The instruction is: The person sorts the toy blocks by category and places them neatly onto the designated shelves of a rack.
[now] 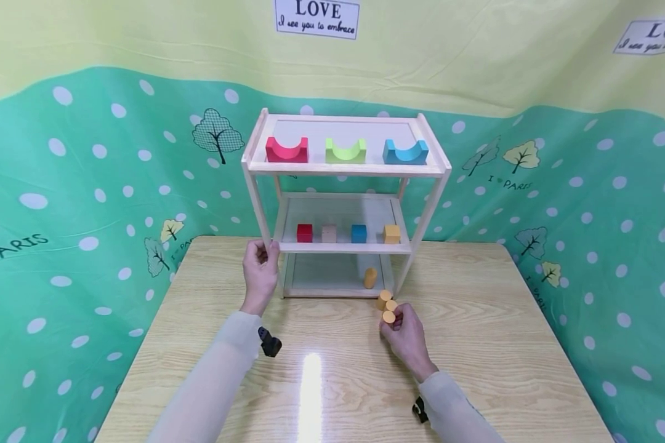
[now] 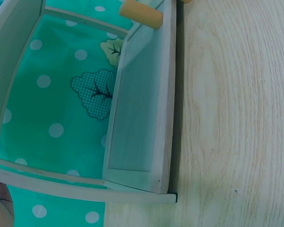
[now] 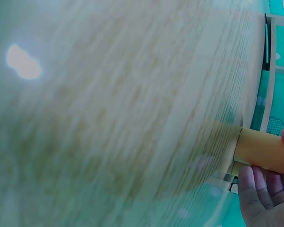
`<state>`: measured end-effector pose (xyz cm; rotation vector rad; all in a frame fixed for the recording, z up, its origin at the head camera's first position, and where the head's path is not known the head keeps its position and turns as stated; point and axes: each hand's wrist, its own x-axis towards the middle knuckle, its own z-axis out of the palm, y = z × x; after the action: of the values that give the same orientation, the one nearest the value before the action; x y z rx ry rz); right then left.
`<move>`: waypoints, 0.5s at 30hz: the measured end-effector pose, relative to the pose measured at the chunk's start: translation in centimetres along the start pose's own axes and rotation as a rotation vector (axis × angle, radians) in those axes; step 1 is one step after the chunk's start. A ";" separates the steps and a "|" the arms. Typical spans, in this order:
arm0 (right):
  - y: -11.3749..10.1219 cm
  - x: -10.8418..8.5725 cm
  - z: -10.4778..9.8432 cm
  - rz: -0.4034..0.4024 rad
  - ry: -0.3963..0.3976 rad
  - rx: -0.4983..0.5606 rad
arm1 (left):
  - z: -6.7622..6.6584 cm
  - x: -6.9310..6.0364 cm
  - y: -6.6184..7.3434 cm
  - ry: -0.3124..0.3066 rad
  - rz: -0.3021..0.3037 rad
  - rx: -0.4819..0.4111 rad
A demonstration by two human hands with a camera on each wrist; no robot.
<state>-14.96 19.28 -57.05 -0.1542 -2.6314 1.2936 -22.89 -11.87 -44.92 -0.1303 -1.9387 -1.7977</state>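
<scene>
A small wooden rack (image 1: 346, 248) with three shelves stands on the table, and my left hand (image 1: 260, 274) grips its left front post. In the left wrist view, only part of that hand (image 2: 1, 208) shows beside the post. My right hand (image 1: 407, 338) pinches a yellow-orange wooden cylinder (image 1: 388, 317) in front of the rack's right corner. Its fingers and thumb lie about the cylinder (image 3: 260, 149) in the right wrist view. Two similar cylinders (image 1: 385, 296) stand just beyond the held one. Another cylinder (image 1: 370, 278) stands upright on the bottom shelf, towards the right.
Red, pale, blue and yellow cubes (image 1: 358, 234) sit along the middle shelf. On the top shelf are a red arch block (image 1: 287, 154), a green one (image 1: 346, 155) and a blue one (image 1: 406, 155). A patterned cloth (image 1: 116, 160) hangs behind the wooden table (image 1: 476, 320).
</scene>
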 end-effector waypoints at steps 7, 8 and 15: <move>-0.1 -0.1 -0.1 -0.011 -0.003 -0.002 | 0.1 0.3 -1.3 0.009 -0.003 -0.006; -0.1 -0.1 -0.1 -0.011 -0.004 -0.004 | 0.1 0.3 -1.3 0.011 0.002 -0.008; 0.0 -0.2 -0.1 -0.010 -0.007 -0.001 | 0.0 -0.2 0.8 -0.002 0.008 0.017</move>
<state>-14.72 19.36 -57.01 -0.1366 -2.6357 1.2922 -22.43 -11.71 -44.24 -0.1344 -1.9518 -1.7759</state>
